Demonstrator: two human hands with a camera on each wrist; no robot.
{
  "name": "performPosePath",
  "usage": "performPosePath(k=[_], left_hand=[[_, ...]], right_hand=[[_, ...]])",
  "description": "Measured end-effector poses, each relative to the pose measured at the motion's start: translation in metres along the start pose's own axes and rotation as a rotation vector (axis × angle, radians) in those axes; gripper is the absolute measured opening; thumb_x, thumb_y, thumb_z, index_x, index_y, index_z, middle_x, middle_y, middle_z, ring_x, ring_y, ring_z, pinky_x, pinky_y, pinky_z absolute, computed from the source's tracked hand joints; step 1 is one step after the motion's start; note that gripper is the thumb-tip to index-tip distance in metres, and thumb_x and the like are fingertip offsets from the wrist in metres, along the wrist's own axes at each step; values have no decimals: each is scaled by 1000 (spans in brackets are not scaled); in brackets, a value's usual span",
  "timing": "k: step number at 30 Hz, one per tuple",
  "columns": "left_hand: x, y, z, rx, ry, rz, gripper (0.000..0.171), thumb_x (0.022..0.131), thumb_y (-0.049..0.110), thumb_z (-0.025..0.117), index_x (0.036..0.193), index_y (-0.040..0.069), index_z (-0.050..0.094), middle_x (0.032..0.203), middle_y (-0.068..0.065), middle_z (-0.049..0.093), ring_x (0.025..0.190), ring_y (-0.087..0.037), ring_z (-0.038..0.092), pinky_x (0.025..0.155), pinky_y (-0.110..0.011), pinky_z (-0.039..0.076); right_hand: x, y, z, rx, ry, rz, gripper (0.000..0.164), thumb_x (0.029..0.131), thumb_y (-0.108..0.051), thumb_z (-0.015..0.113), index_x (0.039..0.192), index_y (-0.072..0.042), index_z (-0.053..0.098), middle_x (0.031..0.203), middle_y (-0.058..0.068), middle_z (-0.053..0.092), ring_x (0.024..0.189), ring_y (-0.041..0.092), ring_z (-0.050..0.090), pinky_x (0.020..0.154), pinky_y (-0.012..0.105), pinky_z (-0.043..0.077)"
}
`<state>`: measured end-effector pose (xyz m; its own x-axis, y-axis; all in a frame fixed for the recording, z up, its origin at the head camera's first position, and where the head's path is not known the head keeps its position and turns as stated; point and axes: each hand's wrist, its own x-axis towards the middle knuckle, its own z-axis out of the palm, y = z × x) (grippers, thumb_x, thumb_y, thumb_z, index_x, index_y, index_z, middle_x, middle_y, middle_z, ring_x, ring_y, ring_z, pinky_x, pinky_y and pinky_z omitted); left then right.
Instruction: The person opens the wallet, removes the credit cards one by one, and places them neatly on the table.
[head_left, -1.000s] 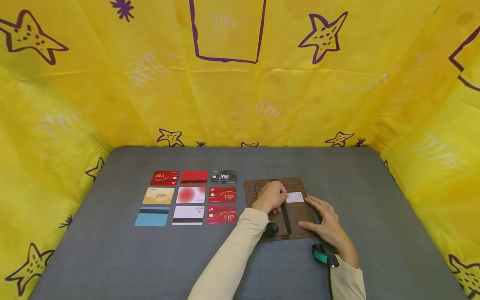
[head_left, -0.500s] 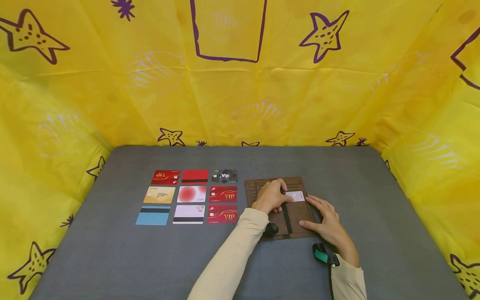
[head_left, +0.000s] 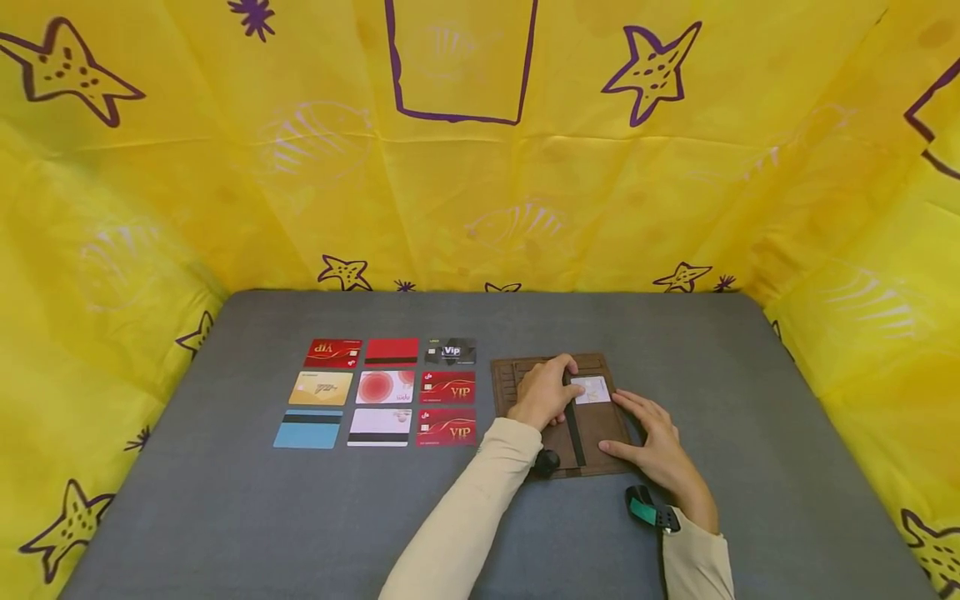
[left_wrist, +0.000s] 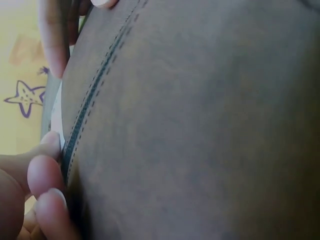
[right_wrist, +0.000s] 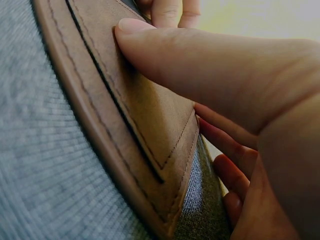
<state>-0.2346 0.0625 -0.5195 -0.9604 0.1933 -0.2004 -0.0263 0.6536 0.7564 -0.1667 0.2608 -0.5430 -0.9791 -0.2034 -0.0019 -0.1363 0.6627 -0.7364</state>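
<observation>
A brown leather wallet (head_left: 600, 429) lies flat on the table, with card slots at its upper left and a dark strip down its middle. A white card (head_left: 595, 389) stands partly out of its right pocket. My left hand (head_left: 542, 393) reaches over the wallet with fingers curled, its thumb on the card's left edge; its other fingertips are partly hidden. In the left wrist view, a thin white card edge (left_wrist: 58, 117) shows by the thumb. My right hand (head_left: 660, 450) rests on the wallet's right side, thumb (right_wrist: 145, 42) pressing the leather, fingers along the edge.
Left of the wallet, several cards lie in neat rows, among them a blue card (head_left: 308, 429), a gold card (head_left: 321, 388) and a black card (head_left: 450, 351). Yellow patterned cloth (head_left: 480, 183) surrounds the grey table (head_left: 300, 517).
The white card has slid slightly up, so more of it shows. My left thumb shifted on the card and then up with it. The right hand stays put.
</observation>
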Motion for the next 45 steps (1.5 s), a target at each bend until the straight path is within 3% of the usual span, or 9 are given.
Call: performPosePath(k=[8, 16, 33, 45], left_hand=[[-1, -3, -3, -81, -13, 6, 24, 87, 21, 77, 105, 12, 64, 44, 0, 54, 30, -8, 48, 35, -22, 42], [-2, 0, -6, -77, -46, -54, 35, 82, 24, 82, 106, 8, 62, 44, -1, 55, 32, -8, 50, 36, -22, 44], [-3, 0, -3, -112, -1, -35, 33, 87, 19, 77, 112, 10, 59, 43, -2, 52, 29, -8, 47, 33, -24, 42], [5, -10, -9, -309, -137, -49, 35, 81, 10, 81, 110, 4, 63, 54, -5, 59, 34, -8, 54, 37, -25, 48]], right_hand=[[0, 0, 0, -4, -7, 3, 75, 80, -28, 81, 144, -4, 49, 153, 22, 38, 140, 51, 20, 100, 72, 16], [-1, 0, -1, -3, -10, 6, 76, 80, -28, 81, 144, -5, 48, 153, 22, 38, 140, 50, 21, 100, 72, 15], [-1, 1, 0, 0, 14, -4, 75, 78, -29, 82, 142, -7, 51, 152, 20, 41, 139, 48, 23, 99, 69, 17], [-1, 2, 1, 8, 7, 7, 76, 78, -29, 82, 143, -6, 49, 152, 21, 40, 139, 49, 21, 100, 71, 15]])
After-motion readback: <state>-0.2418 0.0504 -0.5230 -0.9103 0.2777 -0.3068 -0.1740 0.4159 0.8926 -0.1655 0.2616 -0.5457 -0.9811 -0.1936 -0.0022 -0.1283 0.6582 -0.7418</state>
